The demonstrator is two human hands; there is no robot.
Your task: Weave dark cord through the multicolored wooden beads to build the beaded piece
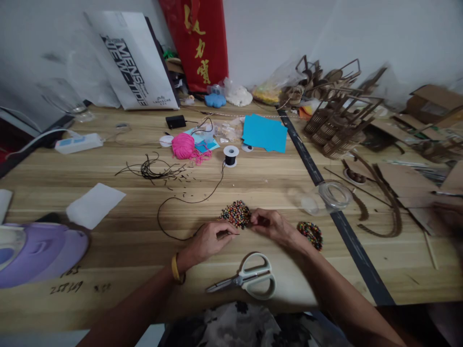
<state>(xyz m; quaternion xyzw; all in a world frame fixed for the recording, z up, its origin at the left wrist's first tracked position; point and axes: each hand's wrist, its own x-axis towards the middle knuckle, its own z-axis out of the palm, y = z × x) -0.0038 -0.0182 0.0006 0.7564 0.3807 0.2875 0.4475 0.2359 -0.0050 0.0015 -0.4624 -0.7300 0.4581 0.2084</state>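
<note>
My left hand pinches the free end of a thin black cord, its tip poking out past the fingertips. The cord loops over the table back to a white spool. Touching the right edge of a pile of multicoloured beads are the closed fingers of my right hand; whatever they hold is too small to make out. A coil of strung beads lies beside my right forearm. Below my hands rest scissors with pale green handles.
Cut black cords lie at left with small snippets. Pink yarn and blue sheets are farther back. A purple iron-like object sits at left, a clear tubing coil and small woven baskets at right.
</note>
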